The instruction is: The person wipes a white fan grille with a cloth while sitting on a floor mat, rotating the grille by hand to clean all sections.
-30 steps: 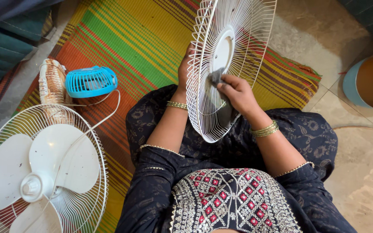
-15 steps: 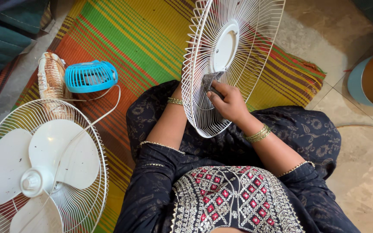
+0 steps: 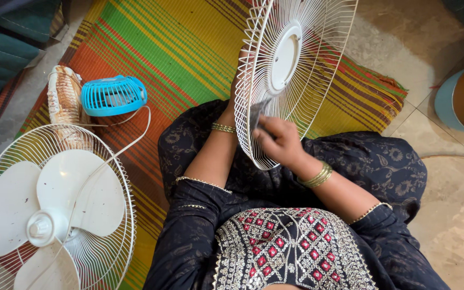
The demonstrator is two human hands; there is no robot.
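A white wire fan guard stands tilted on edge over my lap. My left hand grips its outer rim from behind and is mostly hidden by the wires. Pressed against the lower inside of the guard, my right hand is closed on a small dark grey cloth. The guard's white centre disc sits above the cloth.
A white fan with blades and rear guard lies at lower left, its white cord trailing across the striped mat. Beside it are a small blue fan and a brownish object. A blue bucket stands at right.
My right hand has slid the cloth down and toward me along the guard's wires. The guard has turned slightly, and my left hand has moved up along its rim.
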